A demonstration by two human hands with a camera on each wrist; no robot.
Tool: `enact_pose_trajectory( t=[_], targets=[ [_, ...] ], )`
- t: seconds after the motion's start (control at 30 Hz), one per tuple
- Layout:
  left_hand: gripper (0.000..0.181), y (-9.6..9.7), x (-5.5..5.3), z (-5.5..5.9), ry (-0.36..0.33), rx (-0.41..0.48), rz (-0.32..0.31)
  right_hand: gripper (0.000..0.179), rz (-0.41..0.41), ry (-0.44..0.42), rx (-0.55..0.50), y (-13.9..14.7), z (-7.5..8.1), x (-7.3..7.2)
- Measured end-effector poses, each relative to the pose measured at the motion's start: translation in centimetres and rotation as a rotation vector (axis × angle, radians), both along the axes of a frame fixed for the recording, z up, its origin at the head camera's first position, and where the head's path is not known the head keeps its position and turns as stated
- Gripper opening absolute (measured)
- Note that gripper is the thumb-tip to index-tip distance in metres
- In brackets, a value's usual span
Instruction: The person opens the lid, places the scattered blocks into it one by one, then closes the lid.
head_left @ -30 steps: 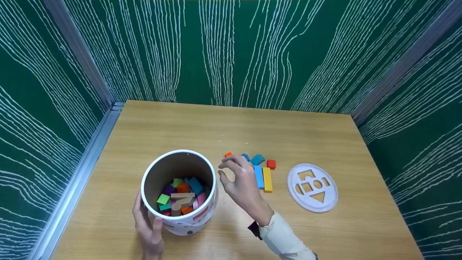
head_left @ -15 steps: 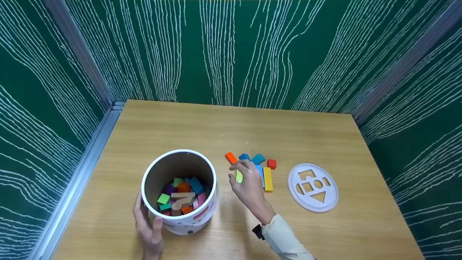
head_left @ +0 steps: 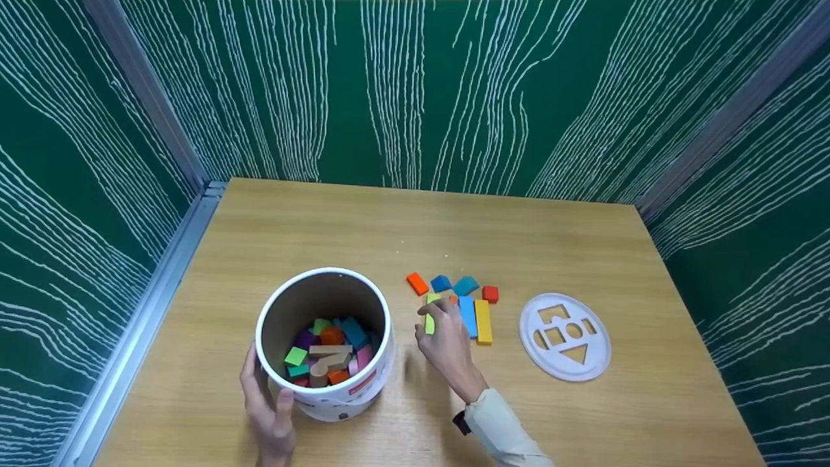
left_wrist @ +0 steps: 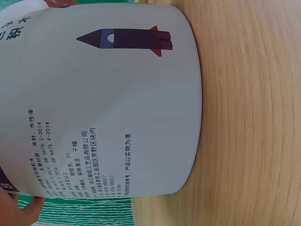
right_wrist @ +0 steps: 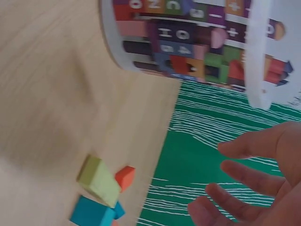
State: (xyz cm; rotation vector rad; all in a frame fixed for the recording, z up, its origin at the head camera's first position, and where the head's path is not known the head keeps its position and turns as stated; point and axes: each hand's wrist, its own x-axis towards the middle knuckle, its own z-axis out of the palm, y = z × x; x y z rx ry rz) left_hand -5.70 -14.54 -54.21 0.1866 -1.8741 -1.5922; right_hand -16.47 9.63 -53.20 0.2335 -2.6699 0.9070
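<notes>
A white bucket (head_left: 337, 405) stands at the left front, filled partway with colourful wooden blocks (head_left: 331, 351). My left hand (head_left: 269, 421) holds its near left side, thumb in front and fingers along the wall. In the left wrist view, printed text and a rocket cover the bucket's wall (left_wrist: 117, 94). My right hand (head_left: 449, 337) hovers over the loose blocks, fingertips close to a light green block (head_left: 430, 323). Seen from the right wrist, that hand's fingers (right_wrist: 244, 143) are loosely bent and apart, holding nothing, with the light green block (right_wrist: 100, 181) away from them.
Around the right hand lie an orange block (head_left: 417, 283), blue (head_left: 441, 283) and teal (head_left: 465, 285) pieces, a red cube (head_left: 491, 294), and long blue (head_left: 467, 316) and yellow (head_left: 484, 322) blocks. Farther right is a white lid (head_left: 564, 368) with shaped holes.
My right hand has moved away from the bucket's rim, rightward and down to the loose blocks, uncovering the orange and blue ones. The left hand stays on the bucket.
</notes>
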Motion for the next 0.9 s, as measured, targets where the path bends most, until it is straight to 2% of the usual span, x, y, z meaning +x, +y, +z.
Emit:
enact_pose_trajectory(
  t=[0.2,0.4,0.57,0.7,0.83,0.9],
  targets=[
    [0.064,-0.2,0.0,-0.3,0.038,0.017,-0.040,0.017,-0.017,-0.011,0.051,-0.2,-1.8,-0.1],
    [0.064,-0.2,0.0,-0.4,0.037,-0.009,-0.032,0.021,-0.042,-0.018,0.088,-0.5,-3.8,0.0],
    [0.063,-0.1,0.0,-0.4,0.043,-0.016,-0.031,0.019,-0.060,-0.053,0.141,-0.6,-4.8,-0.1],
    [0.064,-0.1,0.0,-0.3,0.036,-0.007,-0.034,0.017,-0.061,-0.114,0.200,-0.7,-5.4,-0.2],
    [0.064,-0.1,0.0,-0.1,0.025,-0.013,-0.029,0.015,-0.045,-0.215,0.243,-0.7,-5.9,0.1],
    [0.063,-0.1,0.0,-0.2,0.022,-0.025,-0.021,0.016,-0.032,-0.233,0.272,-0.7,-6.2,0.3]
  ],
)
